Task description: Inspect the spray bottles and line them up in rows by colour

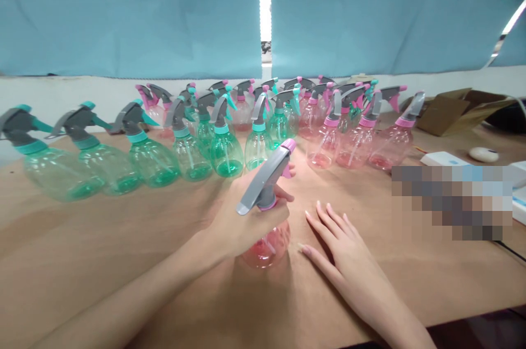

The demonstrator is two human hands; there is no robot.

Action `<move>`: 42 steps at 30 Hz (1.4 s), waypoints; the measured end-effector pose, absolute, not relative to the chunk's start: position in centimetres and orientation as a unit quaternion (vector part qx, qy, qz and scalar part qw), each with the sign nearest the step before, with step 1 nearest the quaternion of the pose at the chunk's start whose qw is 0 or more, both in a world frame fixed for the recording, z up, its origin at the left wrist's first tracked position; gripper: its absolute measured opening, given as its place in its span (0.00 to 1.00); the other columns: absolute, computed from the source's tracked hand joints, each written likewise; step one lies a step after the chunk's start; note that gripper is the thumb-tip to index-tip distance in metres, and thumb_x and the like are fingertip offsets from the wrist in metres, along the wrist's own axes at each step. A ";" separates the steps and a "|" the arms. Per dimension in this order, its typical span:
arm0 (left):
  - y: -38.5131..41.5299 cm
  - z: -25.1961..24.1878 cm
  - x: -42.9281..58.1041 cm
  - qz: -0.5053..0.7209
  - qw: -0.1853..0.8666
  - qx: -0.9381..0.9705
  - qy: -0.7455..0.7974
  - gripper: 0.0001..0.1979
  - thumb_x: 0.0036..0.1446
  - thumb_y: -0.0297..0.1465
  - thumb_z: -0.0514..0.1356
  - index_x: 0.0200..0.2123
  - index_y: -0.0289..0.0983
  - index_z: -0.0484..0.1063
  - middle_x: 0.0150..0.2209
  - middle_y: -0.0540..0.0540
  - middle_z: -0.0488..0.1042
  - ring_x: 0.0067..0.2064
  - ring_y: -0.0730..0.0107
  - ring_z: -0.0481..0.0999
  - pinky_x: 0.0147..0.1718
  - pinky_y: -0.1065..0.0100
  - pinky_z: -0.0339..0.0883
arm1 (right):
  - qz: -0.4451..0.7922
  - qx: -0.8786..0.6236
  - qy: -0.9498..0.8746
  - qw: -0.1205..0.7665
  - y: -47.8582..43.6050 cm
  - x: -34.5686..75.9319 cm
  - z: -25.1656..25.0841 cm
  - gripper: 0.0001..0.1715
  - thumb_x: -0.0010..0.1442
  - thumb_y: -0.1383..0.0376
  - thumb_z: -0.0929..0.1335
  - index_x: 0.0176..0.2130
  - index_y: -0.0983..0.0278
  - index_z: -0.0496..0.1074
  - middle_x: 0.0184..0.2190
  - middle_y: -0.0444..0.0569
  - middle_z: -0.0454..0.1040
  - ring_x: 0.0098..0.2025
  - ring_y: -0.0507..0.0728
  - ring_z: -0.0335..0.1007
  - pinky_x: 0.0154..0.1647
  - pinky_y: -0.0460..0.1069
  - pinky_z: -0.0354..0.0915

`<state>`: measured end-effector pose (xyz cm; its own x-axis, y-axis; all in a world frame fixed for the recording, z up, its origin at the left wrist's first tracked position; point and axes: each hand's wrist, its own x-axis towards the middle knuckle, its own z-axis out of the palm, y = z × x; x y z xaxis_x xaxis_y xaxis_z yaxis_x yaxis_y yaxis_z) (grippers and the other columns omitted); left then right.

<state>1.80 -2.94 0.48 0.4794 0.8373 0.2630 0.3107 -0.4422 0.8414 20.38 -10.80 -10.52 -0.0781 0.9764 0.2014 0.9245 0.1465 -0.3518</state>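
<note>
A clear pink spray bottle (265, 250) with a grey and pink trigger head stands upright at the middle of the table. My left hand (246, 209) is wrapped around its neck, just below the spray head. Flat on the tabletop to the right of that bottle lies my right hand (341, 250), fingers spread and holding nothing. Behind them stand green spray bottles (227, 154) on the left and pink spray bottles (355, 149) on the right, all with grey trigger heads.
An open cardboard box (441, 110) sits at the back right. In front of it are a white computer mouse (484, 154) and white boxes (446, 160), beside a blurred-out patch. The brown table (184, 294) ends at the lower right. Blue curtains (135, 15) hang behind.
</note>
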 end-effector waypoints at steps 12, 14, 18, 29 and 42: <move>-3.2 1.0 1.7 0.368 0.316 0.779 0.398 0.05 0.47 0.27 0.56 0.29 0.41 0.69 0.22 0.54 0.70 0.24 0.69 0.71 0.24 0.67 0.67 | 0.064 -0.648 -0.731 0.202 -10.7 20.4 -10.6 0.36 0.65 0.47 0.60 0.64 0.64 0.62 0.66 0.56 0.54 0.69 0.67 0.45 0.66 0.67 0.47; -3.2 1.1 1.7 0.368 0.315 0.782 0.392 0.03 0.47 0.27 0.56 0.28 0.40 0.68 0.22 0.54 0.69 0.24 0.69 0.70 0.24 0.67 0.67 | 0.068 -0.649 -0.732 0.197 -10.7 20.4 -10.5 0.37 0.65 0.47 0.60 0.64 0.65 0.61 0.67 0.57 0.54 0.69 0.67 0.44 0.66 0.67 0.48; -3.0 1.0 1.7 0.364 0.313 0.788 0.386 0.03 0.48 0.29 0.56 0.30 0.40 0.67 0.24 0.53 0.70 0.27 0.68 0.71 0.27 0.67 0.65 | 0.071 -0.651 -0.732 0.189 -10.6 20.2 -10.3 0.37 0.66 0.47 0.60 0.64 0.66 0.60 0.67 0.57 0.53 0.69 0.67 0.43 0.66 0.66 0.47; -3.6 -0.1 2.5 0.411 0.316 0.750 0.410 0.22 0.52 0.25 0.57 0.51 0.41 0.69 0.42 0.46 0.79 0.43 0.61 0.78 0.38 0.63 0.72 | 0.165 -0.613 -0.750 0.183 -11.0 21.4 -6.6 0.36 0.65 0.47 0.61 0.64 0.64 0.61 0.65 0.56 0.59 0.67 0.65 0.50 0.65 0.62 0.52; -2.9 -0.2 6.2 0.437 0.332 0.741 0.387 0.13 0.57 0.36 0.61 0.45 0.40 0.68 0.49 0.44 0.72 0.51 0.60 0.73 0.52 0.55 0.66 | 0.212 -0.550 -0.743 0.317 -8.7 19.6 -2.3 0.40 0.54 0.49 0.71 0.60 0.60 0.60 0.44 0.51 0.76 0.44 0.65 0.75 0.39 0.55 0.69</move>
